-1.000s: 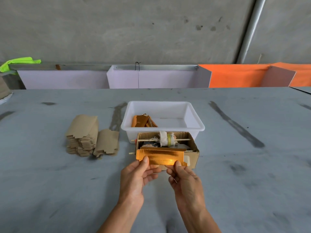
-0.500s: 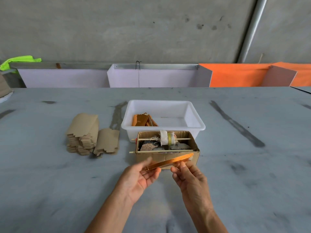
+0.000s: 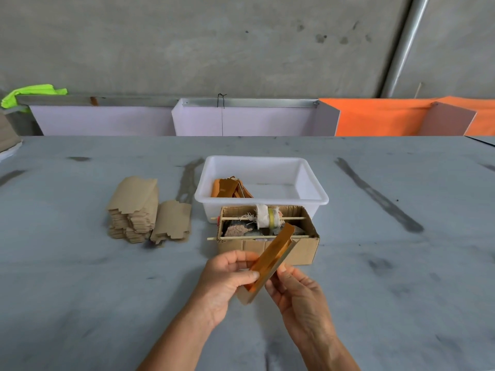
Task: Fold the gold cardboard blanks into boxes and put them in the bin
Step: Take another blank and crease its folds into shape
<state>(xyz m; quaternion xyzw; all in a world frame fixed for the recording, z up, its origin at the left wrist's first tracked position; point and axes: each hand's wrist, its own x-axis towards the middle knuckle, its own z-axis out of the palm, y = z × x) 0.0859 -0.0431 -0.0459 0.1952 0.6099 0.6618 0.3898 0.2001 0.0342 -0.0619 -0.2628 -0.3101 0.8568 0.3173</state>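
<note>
Gripping gold blank (image 3: 270, 259) — both hands.

Open brown carton (image 3: 267, 246) of scraps with two skewers across it, grey table (image 3: 80, 290), orange cloth (image 3: 375, 119) behind

Between you and the white plastic bin (image 3: 316, 195) stands an open brown cardboard box (image 3: 300, 249); bare grey table (image 3: 401, 277) flanks it rightward.
</note>
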